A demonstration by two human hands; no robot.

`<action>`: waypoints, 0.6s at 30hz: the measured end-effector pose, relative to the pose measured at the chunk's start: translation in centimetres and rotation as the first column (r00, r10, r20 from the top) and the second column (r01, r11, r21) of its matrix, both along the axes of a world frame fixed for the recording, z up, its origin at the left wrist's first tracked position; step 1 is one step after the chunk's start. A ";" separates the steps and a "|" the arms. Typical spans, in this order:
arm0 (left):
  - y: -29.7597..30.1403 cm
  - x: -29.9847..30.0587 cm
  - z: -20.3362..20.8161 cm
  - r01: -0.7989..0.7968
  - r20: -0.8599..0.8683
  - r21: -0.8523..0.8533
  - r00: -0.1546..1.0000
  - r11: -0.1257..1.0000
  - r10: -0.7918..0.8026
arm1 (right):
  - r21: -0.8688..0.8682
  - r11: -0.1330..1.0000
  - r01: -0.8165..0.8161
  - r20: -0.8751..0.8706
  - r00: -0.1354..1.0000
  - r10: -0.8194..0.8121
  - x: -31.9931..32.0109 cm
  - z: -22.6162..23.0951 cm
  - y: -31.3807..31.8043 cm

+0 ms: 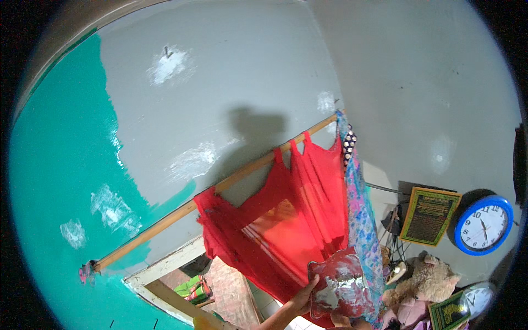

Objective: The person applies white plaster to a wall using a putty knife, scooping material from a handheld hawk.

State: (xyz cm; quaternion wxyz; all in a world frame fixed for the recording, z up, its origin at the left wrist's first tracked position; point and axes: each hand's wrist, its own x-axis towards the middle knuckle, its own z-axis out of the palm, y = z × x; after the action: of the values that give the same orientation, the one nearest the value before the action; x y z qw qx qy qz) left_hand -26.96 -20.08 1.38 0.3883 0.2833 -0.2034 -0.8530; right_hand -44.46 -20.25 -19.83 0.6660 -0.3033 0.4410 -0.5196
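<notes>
My left hand (303, 296) grips the left edge of a flat reddish-brown board (322, 270), with the thumb on its face. Grey-white paste (352, 286) is smeared across the board, shiny in the middle. Just under the board's lower edge, a small part of my right hand (340, 320) shows at the bottom of the picture. Its fingers are mostly hidden, so what it holds cannot be made out. Behind the board hangs a red curtain (324, 170), looped over a slanting wooden pole (242, 175).
White patches (192, 160) mark the grey-and-green wall. A blue patterned cloth (363, 236) hangs at the pole's right end. Further right are a framed plaque (430, 215), a blue-rimmed clock (484, 225) and a teddy bear (426, 280). A doorway frame (165, 264) stands lower left.
</notes>
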 end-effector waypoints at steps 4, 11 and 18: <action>-0.3 0.0 0.6 0.001 0.029 0.035 1.000 0.999 -0.002 | -0.031 0.999 0.027 -0.060 0.998 -0.029 0.1 0.3 -1.0; 0.9 2.7 -0.9 -0.060 0.032 0.063 0.998 0.996 0.058 | -0.135 0.990 0.043 -0.135 0.989 -0.061 4.2 0.2 -0.2; 1.0 0.0 -1.6 -0.153 0.078 -0.032 0.985 0.988 0.155 | -0.162 0.974 0.157 -0.213 0.958 -0.190 3.7 -0.4 1.4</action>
State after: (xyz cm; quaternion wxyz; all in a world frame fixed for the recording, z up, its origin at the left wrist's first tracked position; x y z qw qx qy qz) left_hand -26.98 -19.11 -0.22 0.4481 0.3270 -0.2074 -0.8058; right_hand -40.80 -18.83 -20.21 0.5394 -0.3678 0.5005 -0.5686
